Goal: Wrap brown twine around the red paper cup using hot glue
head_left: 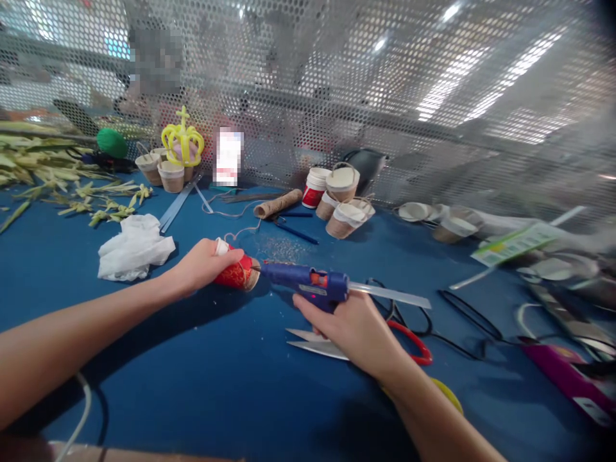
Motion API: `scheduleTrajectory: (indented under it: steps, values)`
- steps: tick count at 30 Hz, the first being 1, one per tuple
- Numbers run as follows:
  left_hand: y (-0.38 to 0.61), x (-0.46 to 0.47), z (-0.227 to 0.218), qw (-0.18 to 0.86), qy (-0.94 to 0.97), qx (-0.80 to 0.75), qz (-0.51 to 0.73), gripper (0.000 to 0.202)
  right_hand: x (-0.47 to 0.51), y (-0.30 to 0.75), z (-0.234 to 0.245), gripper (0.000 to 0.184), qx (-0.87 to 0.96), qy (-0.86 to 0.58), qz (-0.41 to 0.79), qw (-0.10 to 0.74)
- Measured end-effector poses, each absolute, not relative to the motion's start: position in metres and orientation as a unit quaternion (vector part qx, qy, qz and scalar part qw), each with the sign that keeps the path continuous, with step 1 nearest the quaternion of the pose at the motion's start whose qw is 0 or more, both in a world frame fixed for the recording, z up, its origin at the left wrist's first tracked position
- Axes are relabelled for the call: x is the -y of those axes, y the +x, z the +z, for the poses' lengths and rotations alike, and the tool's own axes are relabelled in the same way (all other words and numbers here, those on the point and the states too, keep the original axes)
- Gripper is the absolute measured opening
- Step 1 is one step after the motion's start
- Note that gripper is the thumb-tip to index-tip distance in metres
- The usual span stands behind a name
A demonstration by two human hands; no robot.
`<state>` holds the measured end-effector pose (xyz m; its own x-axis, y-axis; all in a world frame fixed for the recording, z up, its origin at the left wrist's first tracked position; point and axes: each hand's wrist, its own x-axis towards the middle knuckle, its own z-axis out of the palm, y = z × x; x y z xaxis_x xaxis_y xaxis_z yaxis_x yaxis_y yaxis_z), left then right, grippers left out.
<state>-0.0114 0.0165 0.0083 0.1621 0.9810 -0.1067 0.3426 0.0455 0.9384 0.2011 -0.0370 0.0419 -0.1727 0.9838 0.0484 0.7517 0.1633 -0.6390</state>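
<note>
Beneath the fingers [315,314], a flat blue tabletop [206,378], darkened by a soft shadow [360,414] toward the near edge. Beyond the fingers, a grey perforated screen [279,138] spanning the full width. Up and right of the fingers, long white light strips [514,74] glowing through the holes; above, smaller bright spots [380,43].

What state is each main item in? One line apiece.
Glue gun: in right hand, nozzle against or near cup
Glue stick: loaded, protruding behind
Cup: tilted, in left hand
Scissors: slightly open
Tissue: crumpled
Twine: rolled, strand loose
Crown: upright
</note>
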Motion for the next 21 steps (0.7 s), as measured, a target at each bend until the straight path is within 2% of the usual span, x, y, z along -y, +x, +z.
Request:
scheduleTrajectory:
  steps: [9, 14, 21]
  values:
    - [-0.0095, -0.0184, 0.0100, 0.503, 0.577, -0.540, 0.350, 0.027, 0.0331, 0.2002, 0.0391, 0.017, 0.805, -0.535, 0.133, 0.219]
    - [-0.0089, -0.0172, 0.0128, 0.507, 0.574, -0.540, 0.349, 0.028, 0.0349, 0.2054, 0.0367, 0.015, 0.830, -0.510, 0.125, 0.186]
    - [-0.0087, -0.0159, 0.0147, 0.514, 0.563, -0.548, 0.343, 0.027, 0.0413, 0.1984, 0.0399, 0.016, 0.786, -0.559, 0.163, 0.206]
